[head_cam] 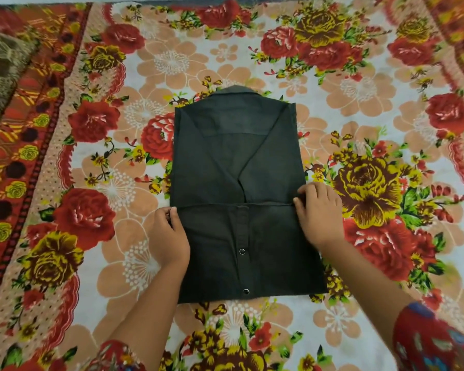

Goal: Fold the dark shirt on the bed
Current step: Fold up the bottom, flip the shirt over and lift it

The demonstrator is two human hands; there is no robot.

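Head camera looks down on the dark shirt point(225, 162), which lies flat mid-bed point(113, 76) on the floral sheet as a narrow rectangle. Its collar is at the far end, its sides are turned in, and its near part is doubled up, showing two snaps. The left hand point(169, 234) pinches the left end of the doubled edge, and the right hand point(319, 212) pinches the right end.

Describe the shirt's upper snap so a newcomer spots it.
On the floral bedsheet, the dark shirt lies centred, its bottom folded up. A button strip runs down that flap between the left hand and right hand. The upper snap is the shiny stud nearer the hands; the lower snap sits by the near edge.
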